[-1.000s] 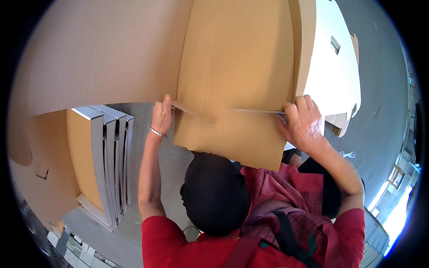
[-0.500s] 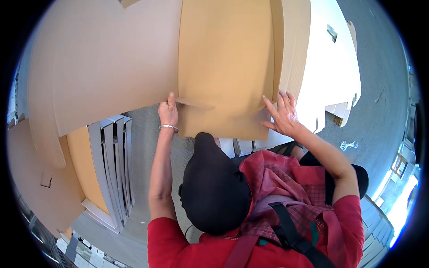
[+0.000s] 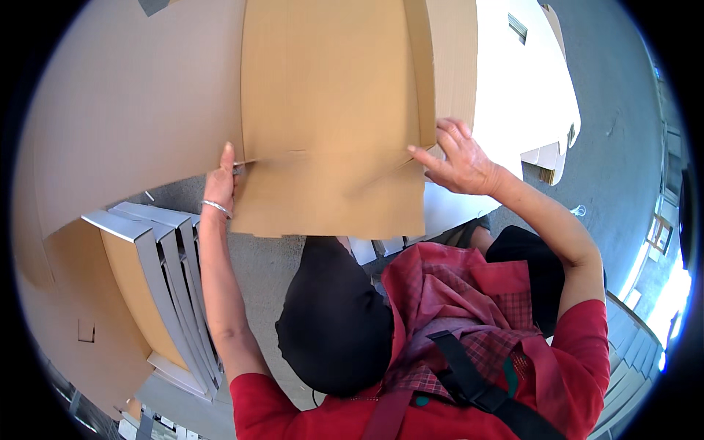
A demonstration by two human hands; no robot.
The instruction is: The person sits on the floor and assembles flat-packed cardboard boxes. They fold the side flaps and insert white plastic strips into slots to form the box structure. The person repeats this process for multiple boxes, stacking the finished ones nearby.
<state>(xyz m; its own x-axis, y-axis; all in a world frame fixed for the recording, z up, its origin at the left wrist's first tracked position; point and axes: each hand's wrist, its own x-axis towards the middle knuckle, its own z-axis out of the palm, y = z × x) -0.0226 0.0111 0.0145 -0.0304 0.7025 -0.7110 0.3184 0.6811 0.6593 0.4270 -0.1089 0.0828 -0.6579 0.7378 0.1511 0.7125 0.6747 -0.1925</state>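
Cardboard sheet (image 3: 330, 110) held flat between both hands: left hand (image 3: 222, 180) gripped its left edge at a slit, right hand (image 3: 462, 161) pressed open-fingered on its right flap; stacked folded cartons (image 3: 161, 279) below left hand.

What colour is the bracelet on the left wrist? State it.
Silver, a thin metal band just below the left hand; the head view shows it.

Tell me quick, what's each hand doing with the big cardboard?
Left hand: closed, gripping the left edge of the cardboard sheet.
Right hand: open, fingers spread, pressing flat on the sheet's right side.
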